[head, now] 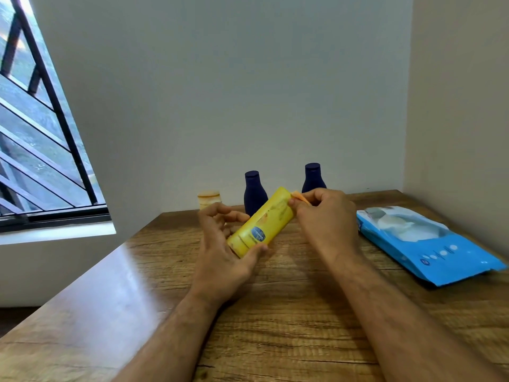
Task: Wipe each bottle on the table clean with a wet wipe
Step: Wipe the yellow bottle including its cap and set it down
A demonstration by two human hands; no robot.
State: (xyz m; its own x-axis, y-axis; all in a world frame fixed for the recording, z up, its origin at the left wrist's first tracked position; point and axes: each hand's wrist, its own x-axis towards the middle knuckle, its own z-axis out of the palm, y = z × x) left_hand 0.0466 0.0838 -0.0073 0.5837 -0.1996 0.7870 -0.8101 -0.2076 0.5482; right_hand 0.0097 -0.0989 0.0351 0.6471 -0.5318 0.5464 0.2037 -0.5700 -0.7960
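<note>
A yellow lotion bottle (264, 221) is tilted above the wooden table (289, 312), its lower end held by my left hand (225, 244). My right hand (325, 216) pinches a small orange-stained wipe (298, 196) against the bottle's upper end. Two dark blue bottles stand upright at the back: one (254, 193) just behind the yellow bottle, the other (313, 177) partly hidden by my right hand. A small cream jar (209, 199) stands to their left.
A blue pack of wet wipes (424, 244) lies flat on the table's right side. Walls close off the back and right. A barred window (41, 139) is at the left, past the table's left edge.
</note>
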